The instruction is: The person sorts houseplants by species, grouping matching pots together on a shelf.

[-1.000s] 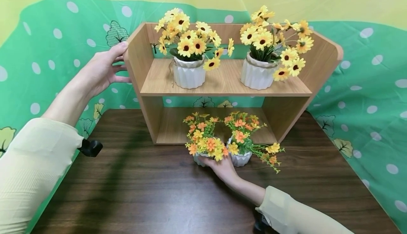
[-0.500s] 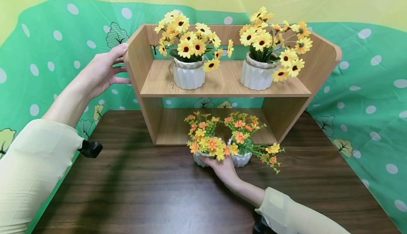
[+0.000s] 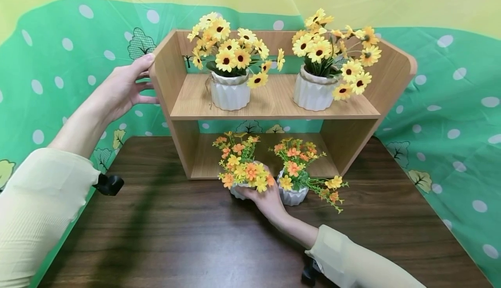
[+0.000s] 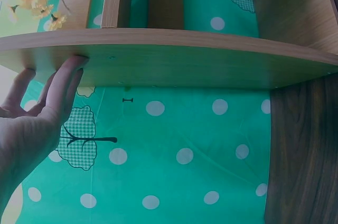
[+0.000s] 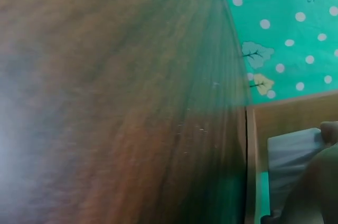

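My right hand (image 3: pixel 269 202) grips a white fluted flowerpot (image 3: pixel 237 192) with orange and yellow artificial flowers, in front of the shelf's lower level. The pot's far side is hidden by blossoms and fingers; in the right wrist view, part of the white pot (image 5: pixel 291 158) shows beside the hand. Just right of it stands a similar pot (image 3: pixel 292 196) with trailing stems. On the left, my left hand (image 3: pixel 124 88) touches the side panel of the wooden shelf (image 3: pixel 274 117). In the left wrist view, the fingers (image 4: pixel 62 84) reach straight against the panel's outer face.
Two white pots of yellow daisies, a left one (image 3: pixel 230 92) and a right one (image 3: pixel 314 91), stand on the shelf's upper board. A dark wooden table (image 3: pixel 188 236) carries the shelf. Behind hangs a green and yellow patterned cloth (image 3: pixel 450 105).
My right hand has shifted the gripped pot slightly to the left, widening the gap to the neighbouring pot. My left hand stays at the shelf's side panel.
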The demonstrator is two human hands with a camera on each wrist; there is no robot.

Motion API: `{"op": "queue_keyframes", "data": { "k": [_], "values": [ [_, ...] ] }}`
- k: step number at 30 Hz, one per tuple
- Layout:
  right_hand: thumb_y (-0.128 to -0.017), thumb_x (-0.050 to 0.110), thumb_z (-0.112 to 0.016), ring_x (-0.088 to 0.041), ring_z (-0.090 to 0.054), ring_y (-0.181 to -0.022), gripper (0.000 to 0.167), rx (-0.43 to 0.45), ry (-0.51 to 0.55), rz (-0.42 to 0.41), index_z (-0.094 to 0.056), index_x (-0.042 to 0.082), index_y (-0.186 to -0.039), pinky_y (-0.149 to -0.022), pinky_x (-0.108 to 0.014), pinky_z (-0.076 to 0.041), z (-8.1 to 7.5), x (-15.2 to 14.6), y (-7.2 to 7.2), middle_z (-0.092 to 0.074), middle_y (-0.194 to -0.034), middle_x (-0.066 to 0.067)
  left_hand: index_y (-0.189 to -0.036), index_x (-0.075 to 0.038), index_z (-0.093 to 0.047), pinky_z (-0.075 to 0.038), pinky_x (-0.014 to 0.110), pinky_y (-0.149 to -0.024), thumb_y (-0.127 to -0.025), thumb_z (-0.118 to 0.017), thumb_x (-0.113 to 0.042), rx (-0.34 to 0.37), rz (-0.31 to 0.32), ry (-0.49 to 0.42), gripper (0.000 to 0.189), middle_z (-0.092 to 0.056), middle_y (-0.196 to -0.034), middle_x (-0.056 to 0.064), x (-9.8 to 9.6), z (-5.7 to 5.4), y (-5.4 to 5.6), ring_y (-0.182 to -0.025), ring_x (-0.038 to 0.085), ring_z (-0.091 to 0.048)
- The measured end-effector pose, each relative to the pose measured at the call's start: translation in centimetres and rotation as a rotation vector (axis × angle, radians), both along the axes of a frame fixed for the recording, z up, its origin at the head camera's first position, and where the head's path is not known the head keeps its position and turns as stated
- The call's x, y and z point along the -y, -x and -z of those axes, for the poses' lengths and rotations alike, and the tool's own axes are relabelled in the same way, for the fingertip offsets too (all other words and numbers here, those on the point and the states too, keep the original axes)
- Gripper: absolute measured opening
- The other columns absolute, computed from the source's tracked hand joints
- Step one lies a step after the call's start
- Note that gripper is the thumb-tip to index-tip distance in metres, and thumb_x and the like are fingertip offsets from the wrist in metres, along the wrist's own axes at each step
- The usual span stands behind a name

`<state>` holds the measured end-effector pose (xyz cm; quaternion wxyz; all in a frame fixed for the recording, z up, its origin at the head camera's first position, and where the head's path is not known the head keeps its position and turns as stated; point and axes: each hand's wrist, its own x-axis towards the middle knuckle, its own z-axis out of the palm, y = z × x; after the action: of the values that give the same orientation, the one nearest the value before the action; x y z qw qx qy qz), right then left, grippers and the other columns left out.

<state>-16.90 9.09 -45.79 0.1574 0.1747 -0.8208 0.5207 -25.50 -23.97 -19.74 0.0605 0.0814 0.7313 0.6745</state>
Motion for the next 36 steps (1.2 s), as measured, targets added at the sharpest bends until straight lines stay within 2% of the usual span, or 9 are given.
{"op": "queue_keyframes", "data": {
  "k": [4,9,16,20,26,33,36],
  "values": [
    [-0.078,0.021,-0.091,-0.026,-0.064,-0.121,0.058,-0.014,-0.033,0.004,-0.061,0.014,-0.127,-0.103,-0.049,-0.054,-0.5,0.7,0.7,-0.066,-0.127,-0.008,-0.158,-0.025,-0.040,-0.066,0.034,-0.075,-0.101,-0.060,-0.051,0.006,-0.006,-0.011,0.066,-0.035,-0.158,0.005,0.1,0.0,0.0,-0.140,0.035,-0.043],
    [-0.078,0.021,-0.091,-0.028,-0.064,-0.120,0.057,-0.001,-0.031,-0.008,-0.061,0.010,-0.125,-0.103,-0.050,-0.054,-1.1,1.5,1.7,-0.065,-0.126,-0.011,-0.158,-0.024,-0.040,-0.066,0.034,-0.075,-0.101,-0.061,-0.050,0.003,-0.003,-0.019,0.066,-0.036,-0.156,0.005,0.0,0.0,0.0,-0.138,0.034,-0.044],
    [-0.078,0.022,-0.091,-0.025,-0.066,-0.119,0.058,0.085,0.025,-0.002,-0.062,0.012,-0.126,-0.104,-0.047,-0.054,-1.6,2.3,3.2,-0.069,-0.126,-0.007,-0.158,-0.025,-0.040,-0.066,0.034,-0.075,-0.101,-0.061,-0.051,0.004,-0.005,-0.014,0.066,-0.035,-0.158,0.005,-0.1,0.0,0.0,-0.140,0.035,-0.043],
    [-0.078,0.022,-0.091,-0.027,-0.067,-0.116,0.054,0.092,0.007,0.006,-0.064,0.010,-0.123,-0.103,-0.048,-0.053,-1.6,2.8,3.8,-0.070,-0.122,-0.009,-0.158,-0.026,-0.041,-0.066,0.033,-0.075,-0.101,-0.060,-0.051,0.007,-0.005,-0.007,0.065,-0.034,-0.160,0.004,0.1,0.0,0.0,-0.139,0.034,-0.043],
    [-0.078,0.027,-0.091,-0.025,-0.062,-0.127,0.060,0.217,0.080,0.003,-0.063,0.016,-0.129,-0.111,-0.048,-0.050,-1.2,3.9,4.8,-0.068,-0.131,-0.005,-0.157,-0.026,-0.041,-0.066,0.034,-0.075,-0.101,-0.061,-0.049,0.010,-0.005,-0.024,0.064,-0.034,-0.160,0.003,0.6,-0.1,-0.2,-0.134,0.030,-0.046],
    [-0.079,0.029,-0.090,-0.026,-0.065,-0.123,0.057,0.229,0.063,0.017,-0.065,0.015,-0.128,-0.107,-0.048,-0.051,-0.8,4.0,5.9,-0.070,-0.128,-0.006,-0.157,-0.026,-0.042,-0.066,0.034,-0.075,-0.101,-0.061,-0.049,0.011,0.003,-0.023,0.063,-0.034,-0.159,0.003,0.2,0.0,-0.1,-0.132,0.029,-0.048],
    [-0.079,0.029,-0.090,-0.025,-0.063,-0.127,0.059,0.265,0.089,0.018,-0.064,0.016,-0.131,-0.111,-0.048,-0.049,-0.6,4.0,6.4,-0.069,-0.131,-0.005,-0.158,-0.026,-0.041,-0.066,0.033,-0.074,-0.101,-0.061,-0.049,0.014,0.000,-0.023,0.064,-0.033,-0.160,0.003,0.1,0.1,0.1,-0.133,0.029,-0.047]
  ]
}}
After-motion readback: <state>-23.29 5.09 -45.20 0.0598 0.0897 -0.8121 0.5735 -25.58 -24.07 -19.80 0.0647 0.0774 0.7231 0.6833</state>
